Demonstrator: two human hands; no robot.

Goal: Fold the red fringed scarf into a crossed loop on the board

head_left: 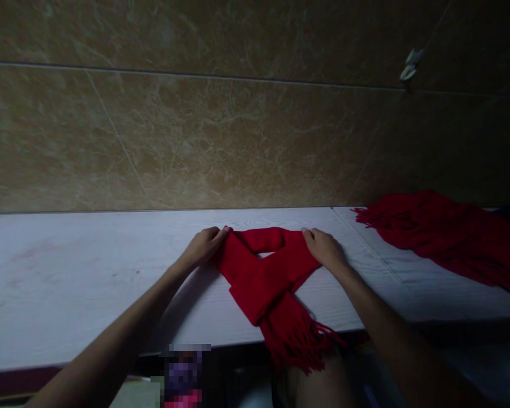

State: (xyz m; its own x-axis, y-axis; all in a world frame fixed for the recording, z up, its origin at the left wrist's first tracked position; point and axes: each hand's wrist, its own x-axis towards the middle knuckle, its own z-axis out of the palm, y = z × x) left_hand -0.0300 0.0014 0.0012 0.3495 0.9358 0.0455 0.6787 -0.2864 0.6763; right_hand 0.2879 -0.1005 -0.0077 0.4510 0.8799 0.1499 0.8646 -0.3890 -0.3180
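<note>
Already the scarf (259, 289) is crossed, left hand (206, 245) and right hand (325, 248) clamped on its bends; the fringe (300, 343) hangs loose past the table's (68, 283) near edge.

Matt cloth scarf (263, 283); glossy, smooth, marbled wall tiles (221, 136).

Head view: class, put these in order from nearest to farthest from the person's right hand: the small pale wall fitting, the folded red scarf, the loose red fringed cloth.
1. Folded red scarf: touching the right hand, in its grip.
2. Loose red fringed cloth: to the right.
3. Small pale wall fitting: up on the wall, to the right.
</note>
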